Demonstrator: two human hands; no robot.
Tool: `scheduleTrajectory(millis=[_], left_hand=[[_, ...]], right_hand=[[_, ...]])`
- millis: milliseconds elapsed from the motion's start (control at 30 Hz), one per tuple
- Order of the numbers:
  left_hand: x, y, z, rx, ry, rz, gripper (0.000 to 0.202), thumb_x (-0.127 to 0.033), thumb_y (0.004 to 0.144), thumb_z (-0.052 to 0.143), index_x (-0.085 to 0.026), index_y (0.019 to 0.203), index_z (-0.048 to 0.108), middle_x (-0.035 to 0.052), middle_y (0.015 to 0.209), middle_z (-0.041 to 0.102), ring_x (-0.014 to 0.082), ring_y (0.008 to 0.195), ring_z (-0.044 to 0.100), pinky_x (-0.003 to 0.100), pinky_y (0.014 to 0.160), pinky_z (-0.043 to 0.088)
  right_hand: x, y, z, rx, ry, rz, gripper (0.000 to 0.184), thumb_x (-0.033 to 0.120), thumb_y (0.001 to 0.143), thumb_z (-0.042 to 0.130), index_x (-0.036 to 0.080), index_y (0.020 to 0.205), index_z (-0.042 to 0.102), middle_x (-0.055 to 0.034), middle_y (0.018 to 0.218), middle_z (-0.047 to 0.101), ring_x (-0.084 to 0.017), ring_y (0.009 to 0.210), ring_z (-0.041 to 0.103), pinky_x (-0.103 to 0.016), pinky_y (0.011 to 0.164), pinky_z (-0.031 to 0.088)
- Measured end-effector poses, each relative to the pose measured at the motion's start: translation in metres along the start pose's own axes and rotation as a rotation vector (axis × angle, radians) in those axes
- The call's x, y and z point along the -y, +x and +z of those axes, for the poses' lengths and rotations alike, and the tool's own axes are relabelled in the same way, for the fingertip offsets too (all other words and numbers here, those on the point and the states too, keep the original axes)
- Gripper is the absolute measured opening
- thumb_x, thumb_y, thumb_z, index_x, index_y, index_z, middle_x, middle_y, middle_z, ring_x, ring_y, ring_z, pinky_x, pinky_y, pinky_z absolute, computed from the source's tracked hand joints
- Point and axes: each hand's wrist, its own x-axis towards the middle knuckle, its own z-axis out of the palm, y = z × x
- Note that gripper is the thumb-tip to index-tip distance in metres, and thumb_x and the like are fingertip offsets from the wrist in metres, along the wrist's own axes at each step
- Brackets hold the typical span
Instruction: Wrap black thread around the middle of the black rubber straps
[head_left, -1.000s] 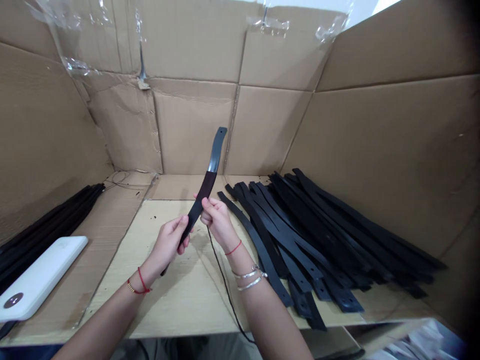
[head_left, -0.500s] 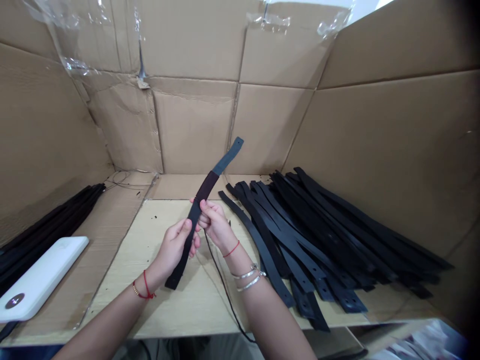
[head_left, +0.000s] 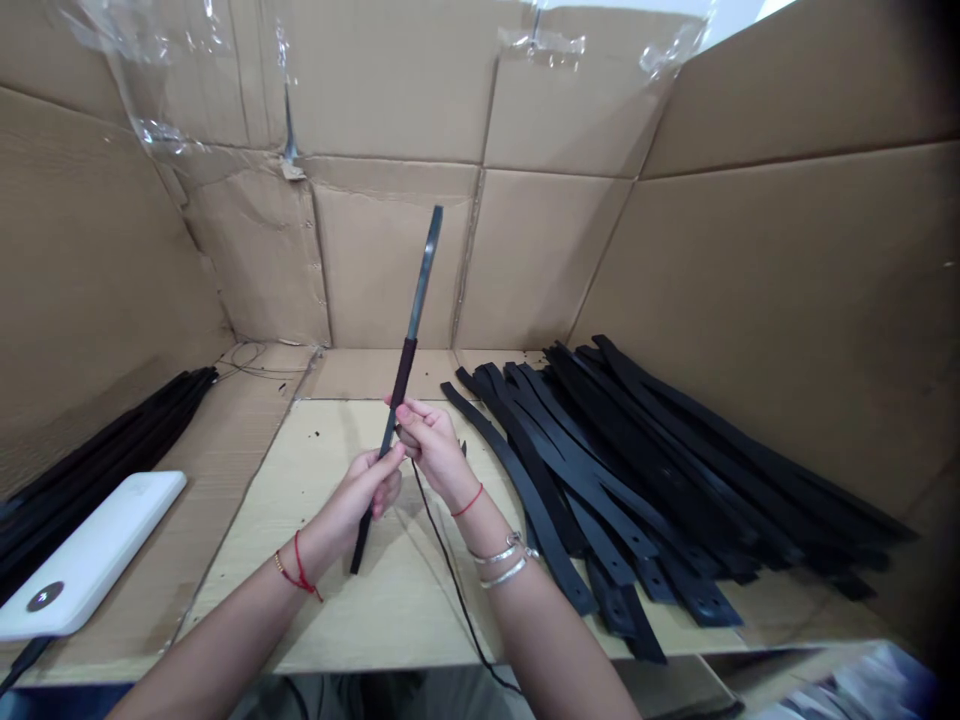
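Note:
A long black strap [head_left: 411, 330] stands nearly upright above the light wooden board [head_left: 330, 600], turned edge-on to me. My left hand [head_left: 360, 495] grips its lower part with fingers closed. My right hand [head_left: 431, 450] pinches the strap just above, fingers closed round it. The strap's top reaches up in front of the cardboard back wall; its bottom end hangs below my left hand.
A large heap of black straps [head_left: 645, 470] lies to the right. A smaller bundle of straps [head_left: 97, 450] lies at the left beside a white power bank [head_left: 82, 555]. A thin black cord [head_left: 450, 570] runs over the board. Cardboard walls [head_left: 787, 300] enclose the space.
The strap has been twisted from showing its flat face to edge-on, and its top has swung from leaning right to nearly upright. Both hands kept their grip.

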Motion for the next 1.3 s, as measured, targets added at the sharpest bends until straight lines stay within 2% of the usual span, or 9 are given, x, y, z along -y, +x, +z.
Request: scheduleTrajectory(millis=[133, 367, 500, 567, 767, 867, 967, 1133, 1300], left_hand=[[0.006, 0.001, -0.002, -0.306, 0.342, 0.143, 0.05, -0.063, 0.078, 0.05, -0.016, 0.097, 0.044, -0.0038, 0.056, 0.044, 0.004, 0.048, 0.039, 0.015, 0.046, 0.028], [0.0, 0.0, -0.006, 0.106, -0.044, -0.102, 0.062, -0.075, 0.077, 0.032, -0.015, 0.088, 0.042, -0.0043, 0.047, 0.039, 0.0078, 0.035, 0.037, 0.019, 0.038, 0.028], [0.003, 0.005, -0.009, -0.138, 0.219, 0.002, 0.059, -0.068, 0.073, 0.051, -0.014, 0.096, 0.048, -0.0009, 0.059, 0.051, 0.0063, 0.047, 0.047, 0.017, 0.046, 0.037], [0.004, 0.004, -0.01, -0.232, 0.297, 0.039, 0.056, -0.067, 0.073, 0.051, -0.013, 0.086, 0.048, -0.0019, 0.057, 0.046, 0.0039, 0.044, 0.04, 0.016, 0.043, 0.032], [-0.004, -0.002, -0.007, -0.064, 0.06, -0.076, 0.057, -0.071, 0.074, 0.045, -0.014, 0.072, 0.039, -0.0045, 0.046, 0.033, 0.0041, 0.037, 0.028, 0.018, 0.037, 0.021], [-0.004, -0.001, -0.005, -0.211, 0.192, 0.051, 0.052, -0.063, 0.072, 0.056, -0.013, 0.082, 0.046, -0.0024, 0.054, 0.045, 0.004, 0.044, 0.038, 0.016, 0.043, 0.029], [-0.003, -0.003, -0.003, -0.3, 0.253, 0.151, 0.052, -0.063, 0.073, 0.055, -0.012, 0.082, 0.047, -0.0019, 0.055, 0.045, 0.0028, 0.044, 0.037, 0.016, 0.043, 0.025], [-0.003, -0.002, -0.003, 0.024, -0.03, -0.02, 0.061, -0.073, 0.079, 0.035, -0.014, 0.094, 0.043, -0.0034, 0.055, 0.044, 0.0054, 0.04, 0.037, 0.018, 0.04, 0.03], [-0.002, 0.002, -0.008, -0.177, 0.079, 0.025, 0.058, -0.067, 0.073, 0.054, -0.014, 0.095, 0.044, -0.0036, 0.061, 0.045, 0.0031, 0.048, 0.043, 0.015, 0.045, 0.035]], right_hand=[[0.002, 0.001, -0.002, -0.086, -0.01, -0.046, 0.048, 0.04, 0.067, 0.075, 0.007, 0.096, 0.056, 0.0091, 0.053, 0.018, 0.0, 0.043, 0.014, -0.017, 0.043, 0.008], [0.004, -0.001, -0.001, -0.053, -0.077, -0.053, 0.044, 0.043, 0.072, 0.071, 0.013, 0.068, 0.039, 0.0074, 0.054, 0.019, 0.0, 0.043, 0.016, -0.017, 0.042, 0.01], [-0.003, 0.001, 0.002, -0.213, -0.133, -0.132, 0.044, 0.047, 0.069, 0.071, 0.013, 0.069, 0.043, 0.0075, 0.052, 0.023, 0.0, 0.042, 0.019, -0.018, 0.041, 0.011], [-0.003, 0.001, 0.003, -0.173, -0.098, -0.1, 0.042, 0.046, 0.068, 0.072, 0.011, 0.074, 0.049, 0.008, 0.053, 0.021, 0.0, 0.043, 0.018, -0.018, 0.043, 0.01], [0.002, -0.002, 0.003, -0.008, 0.063, 0.025, 0.048, 0.041, 0.069, 0.074, 0.007, 0.1, 0.059, 0.0091, 0.053, 0.014, 0.0, 0.045, 0.011, -0.019, 0.045, 0.006], [-0.001, -0.001, 0.003, -0.11, 0.035, -0.028, 0.051, 0.043, 0.068, 0.074, 0.006, 0.099, 0.058, 0.009, 0.053, 0.018, 0.0, 0.043, 0.013, -0.019, 0.044, 0.007], [-0.002, -0.001, 0.001, -0.064, 0.032, -0.033, 0.047, 0.042, 0.069, 0.074, 0.008, 0.097, 0.056, 0.0089, 0.053, 0.018, 0.0, 0.043, 0.014, -0.018, 0.043, 0.009], [0.0, 0.0, -0.003, -0.018, 0.005, -0.03, 0.038, 0.043, 0.073, 0.071, 0.012, 0.077, 0.048, 0.0085, 0.052, 0.018, 0.0, 0.042, 0.015, -0.018, 0.043, 0.011], [-0.003, 0.002, -0.003, -0.147, -0.079, -0.076, 0.043, 0.044, 0.068, 0.074, 0.011, 0.073, 0.048, 0.0077, 0.053, 0.022, 0.001, 0.043, 0.017, -0.018, 0.043, 0.01]])
